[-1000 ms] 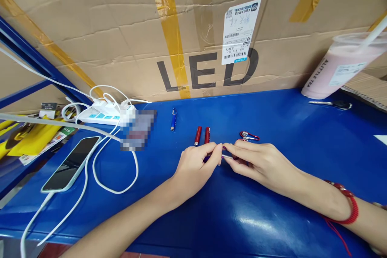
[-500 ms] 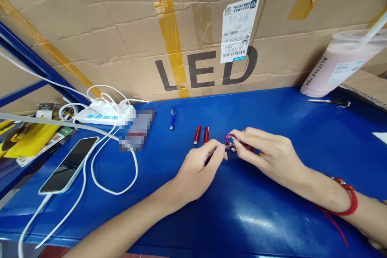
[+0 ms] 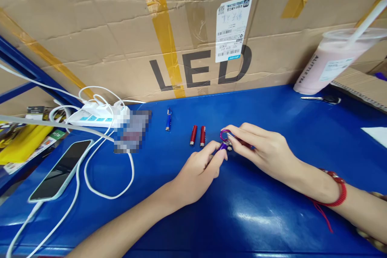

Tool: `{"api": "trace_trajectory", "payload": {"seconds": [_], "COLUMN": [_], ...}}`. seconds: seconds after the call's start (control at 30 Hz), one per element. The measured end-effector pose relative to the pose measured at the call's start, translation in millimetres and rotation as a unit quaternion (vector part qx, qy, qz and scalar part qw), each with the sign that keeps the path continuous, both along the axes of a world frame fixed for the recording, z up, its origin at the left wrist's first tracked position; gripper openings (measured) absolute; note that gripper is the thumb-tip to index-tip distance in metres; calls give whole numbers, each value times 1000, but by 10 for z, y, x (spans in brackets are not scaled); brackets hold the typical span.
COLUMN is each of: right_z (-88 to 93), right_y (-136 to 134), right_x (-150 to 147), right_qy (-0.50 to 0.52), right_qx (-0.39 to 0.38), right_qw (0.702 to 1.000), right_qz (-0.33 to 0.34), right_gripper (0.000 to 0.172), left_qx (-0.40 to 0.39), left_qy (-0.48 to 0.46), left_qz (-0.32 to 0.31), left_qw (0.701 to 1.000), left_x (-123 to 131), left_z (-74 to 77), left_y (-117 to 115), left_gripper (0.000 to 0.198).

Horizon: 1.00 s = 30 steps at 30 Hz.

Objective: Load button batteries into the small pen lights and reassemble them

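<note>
My left hand is closed on a small purple mini flashlight, whose end shows above the thumb. Opposite it, my right hand pinches a purple carabiner clip. Small silver metal parts show where the fingertips meet, but how they join cannot be made out. Something dark red sits partly hidden under the right fingers. Just beyond the left hand, two red mini flashlights lie side by side on the blue table. Farther left lies a blue mini flashlight with a clip.
A white power strip with cables and a phone on a charging cord occupy the left. A cardboard box stands along the back. At the right are a pink drink cup, a key and white paper.
The view has shifted slightly, moving the scene leftward. More of the purple flashlight now shows above my left thumb. Both hands stay together.
</note>
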State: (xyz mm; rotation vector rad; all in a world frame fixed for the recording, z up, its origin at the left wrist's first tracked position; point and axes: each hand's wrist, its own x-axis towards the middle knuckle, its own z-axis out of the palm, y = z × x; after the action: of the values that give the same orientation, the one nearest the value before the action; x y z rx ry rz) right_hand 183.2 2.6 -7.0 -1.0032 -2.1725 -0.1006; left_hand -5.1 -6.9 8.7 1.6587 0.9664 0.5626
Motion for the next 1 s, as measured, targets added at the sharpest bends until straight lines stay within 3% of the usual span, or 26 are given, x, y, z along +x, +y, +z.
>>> {"api": "trace_trajectory", "payload": {"seconds": [0.4, 0.73, 0.83, 1.0], "right_z": [19, 40, 37, 52], "right_y": [-16, -57, -68, -98], "right_x": [-41, -51, -61, -101], "right_qy": [49, 62, 73, 128], "right_qx": [-21, 3, 1, -75], "right_qw": [999, 998, 997, 989], "right_qz": [3, -6, -8, 3], "right_gripper": [24, 27, 28, 26], "left_qx": [-56, -192, -175, -141], "left_qy": [-52, -166, -163, -146], "left_qz": [4, -36, -36, -30], "left_qw": [997, 967, 970, 979], "left_x": [63, 107, 116, 121], "left_z": [-26, 27, 16, -23], "left_y": [-36, -89, -91, -84], "left_gripper": [25, 28, 27, 24]}}
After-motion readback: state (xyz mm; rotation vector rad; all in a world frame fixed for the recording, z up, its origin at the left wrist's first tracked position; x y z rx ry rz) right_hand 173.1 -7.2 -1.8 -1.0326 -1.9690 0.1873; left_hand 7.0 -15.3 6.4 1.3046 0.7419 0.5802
